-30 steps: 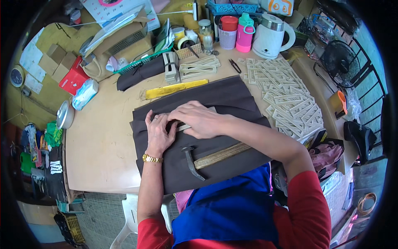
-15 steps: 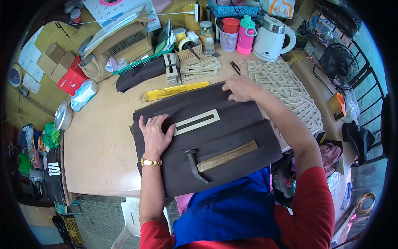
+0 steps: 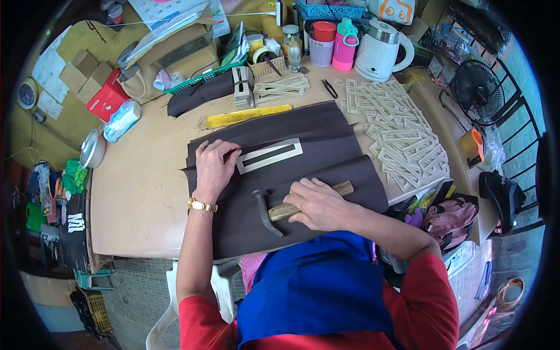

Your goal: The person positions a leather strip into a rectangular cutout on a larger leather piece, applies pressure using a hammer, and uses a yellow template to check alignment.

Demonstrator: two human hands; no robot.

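Note:
Dark brown sheets of material lie stacked and overlapping on the table before me. A pale rectangular frame with a long slot rests on the upper part of them. At its left end, my left hand has its fingers drawn together on a fold of the dark sheet; the fingertips are partly hidden. My right hand is closed over the wooden handle of a hammer, which lies on the nearer part of the sheets with its metal head to the left.
Many similar pale frames are spread at the right, with a smaller pile at the back. A yellow strip lies behind the sheets. Black snips, a white kettle and a pink bottle stand farther back.
My right hand has come from the sheet's far right corner down onto the hammer handle. My left hand's fingers have drawn together by the frame's left end.

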